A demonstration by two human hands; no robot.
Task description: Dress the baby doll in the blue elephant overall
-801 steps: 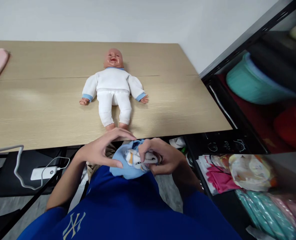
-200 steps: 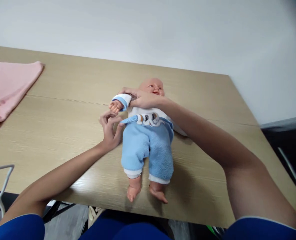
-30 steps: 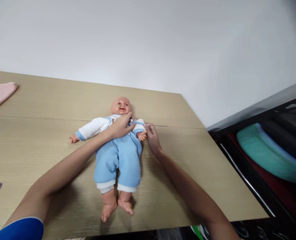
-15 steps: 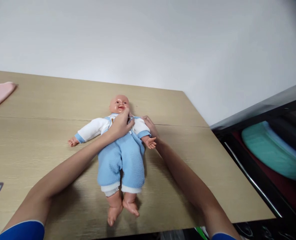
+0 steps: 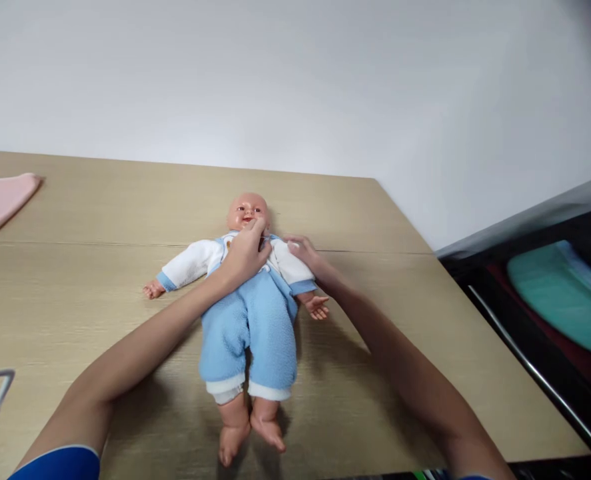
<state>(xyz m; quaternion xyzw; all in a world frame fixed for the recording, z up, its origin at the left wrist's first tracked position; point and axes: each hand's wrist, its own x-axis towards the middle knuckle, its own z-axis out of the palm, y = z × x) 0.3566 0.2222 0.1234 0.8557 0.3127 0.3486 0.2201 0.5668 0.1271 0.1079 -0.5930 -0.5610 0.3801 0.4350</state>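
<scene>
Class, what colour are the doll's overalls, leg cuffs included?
Light blue overalls with white leg cuffs, best seen in the current head view.

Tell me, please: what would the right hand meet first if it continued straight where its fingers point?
Probably the upper white sleeve of the doll, just ahead of the right hand; whether the two touch is hard to see.
</scene>
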